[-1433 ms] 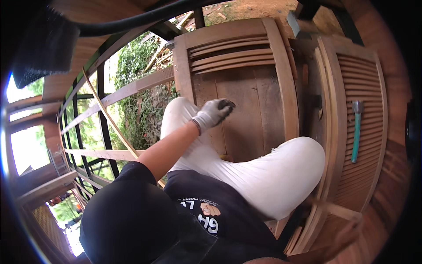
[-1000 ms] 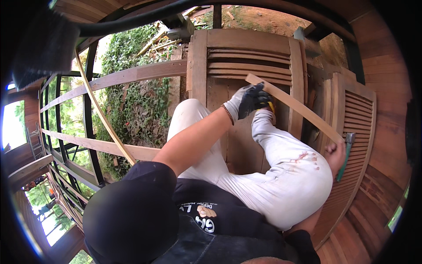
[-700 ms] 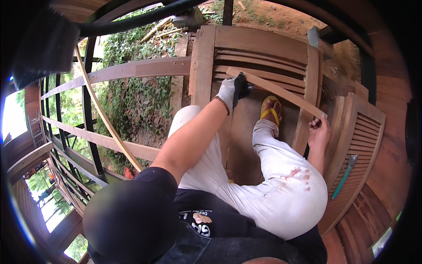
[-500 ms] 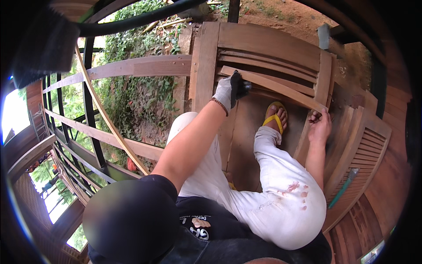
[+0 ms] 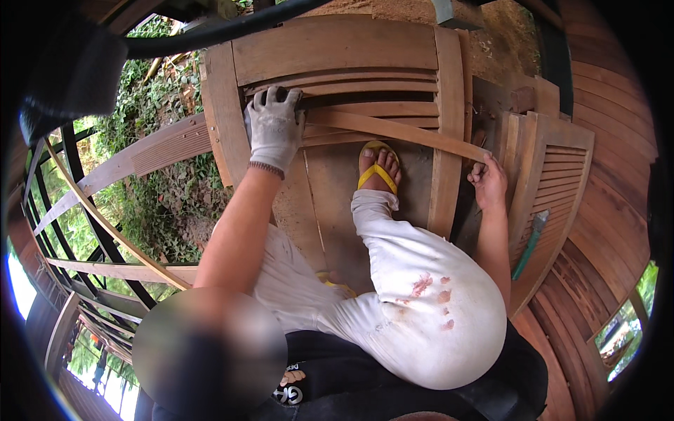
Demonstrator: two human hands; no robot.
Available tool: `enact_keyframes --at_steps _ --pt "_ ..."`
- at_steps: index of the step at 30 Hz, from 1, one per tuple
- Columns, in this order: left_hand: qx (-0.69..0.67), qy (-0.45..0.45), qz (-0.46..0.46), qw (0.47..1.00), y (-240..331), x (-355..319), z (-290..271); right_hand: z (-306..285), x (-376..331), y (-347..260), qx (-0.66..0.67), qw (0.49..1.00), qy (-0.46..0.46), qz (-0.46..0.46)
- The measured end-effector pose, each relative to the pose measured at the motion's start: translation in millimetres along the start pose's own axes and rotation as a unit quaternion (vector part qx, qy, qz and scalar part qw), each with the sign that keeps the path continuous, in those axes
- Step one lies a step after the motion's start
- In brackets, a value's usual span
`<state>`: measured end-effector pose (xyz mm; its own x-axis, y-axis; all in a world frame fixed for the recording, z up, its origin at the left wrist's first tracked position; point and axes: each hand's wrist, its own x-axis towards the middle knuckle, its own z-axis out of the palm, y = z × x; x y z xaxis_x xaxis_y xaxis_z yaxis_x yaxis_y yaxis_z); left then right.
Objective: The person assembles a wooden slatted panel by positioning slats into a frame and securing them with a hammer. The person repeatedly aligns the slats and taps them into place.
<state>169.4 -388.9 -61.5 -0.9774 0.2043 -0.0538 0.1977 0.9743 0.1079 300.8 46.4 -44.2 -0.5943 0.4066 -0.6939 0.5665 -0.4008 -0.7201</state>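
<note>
The gloved left hand point(image 5: 275, 126) is closed over one end of a long thin wooden slat point(image 5: 393, 129), fingers curled onto the louvres above it. The bare right hand point(image 5: 489, 182) pinches the slat's other end, out past the frame's right stile. The slat lies slanting across a louvred wooden shutter point(image 5: 337, 52) that lies flat.

Just below the slat, between the two grips, a foot in a yellow flip-flop point(image 5: 378, 172) stands on the shutter's plain lower panel; the white trouser leg point(image 5: 421, 281), spotted with reddish stains, fills the space beneath and hides much of that panel. Beyond the right hand a second louvred shutter point(image 5: 554, 189) leans on edge, with a green-handled tool point(image 5: 530, 242) resting against it; its head is too small to make out. To the left of the gloved hand, bent wooden strips and a dark metal railing point(image 5: 84, 210) stand over green growth.

The glove is pale knit fabric, the wood reddish-brown and unfinished.
</note>
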Motion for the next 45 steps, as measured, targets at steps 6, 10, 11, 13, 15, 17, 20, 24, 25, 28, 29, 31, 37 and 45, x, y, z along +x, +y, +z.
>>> enact_keyframes --at_steps 6,10,11,13,15,17,20,24,25,28,29,31,37,45 --pt "0.065 -0.086 0.135 0.985 -15.9 34.7 14.2 -19.4 4.1 27.4 -0.039 0.999 -0.002 0.019" --pt "0.04 -0.059 0.158 0.985 -17.7 34.9 20.0 -31.1 4.8 35.0 -0.111 0.992 0.036 0.058" --pt "0.036 -0.062 0.154 0.986 -18.5 32.2 23.2 -35.0 3.1 34.1 -0.153 0.985 0.043 0.074" --pt "0.035 -0.043 0.147 0.988 -24.0 29.1 28.0 -38.1 3.6 34.9 -0.192 0.977 0.042 0.079" --pt "0.026 -0.029 0.131 0.991 -21.0 27.2 28.0 -42.9 5.1 30.8 -0.296 0.953 0.066 0.028" --pt "0.029 0.01 0.097 0.995 -11.4 24.9 31.6 -41.3 4.0 28.1 -0.449 0.883 0.111 -0.079" --pt "0.011 0.056 0.061 0.997 -8.8 19.2 35.7 -17.6 10.7 17.7 -0.643 0.573 0.194 -0.47" --pt "-0.048 0.037 0.051 0.997 -10.1 19.4 34.7 97.5 5.6 11.3 -0.355 0.904 -0.062 -0.232" --pt "-0.062 0.035 0.053 0.996 -10.1 20.5 31.7 134.9 -2.9 7.5 -0.271 0.949 -0.104 -0.121" --pt "-0.112 0.031 0.019 0.993 1.3 11.4 13.6 221.5 -0.1 10.9 -0.017 0.976 -0.21 0.059" --pt "-0.14 0.033 -0.007 0.99 8.6 4.5 4.3 230.1 15.3 15.5 0.02 0.974 -0.203 0.104" --pt "-0.306 -0.032 -0.19 0.932 19.5 -7.2 -1.9 235.8 34.7 29.9 0.072 0.976 -0.159 0.133" --pt "-0.789 -0.061 -0.503 0.347 3.8 10.5 -4.0 228.3 60.5 36.5 0.093 0.985 -0.056 0.132" --pt "-0.76 0.012 -0.542 0.359 -4.7 24.5 22.4 232.0 62.9 37.6 0.039 0.995 -0.015 0.093"
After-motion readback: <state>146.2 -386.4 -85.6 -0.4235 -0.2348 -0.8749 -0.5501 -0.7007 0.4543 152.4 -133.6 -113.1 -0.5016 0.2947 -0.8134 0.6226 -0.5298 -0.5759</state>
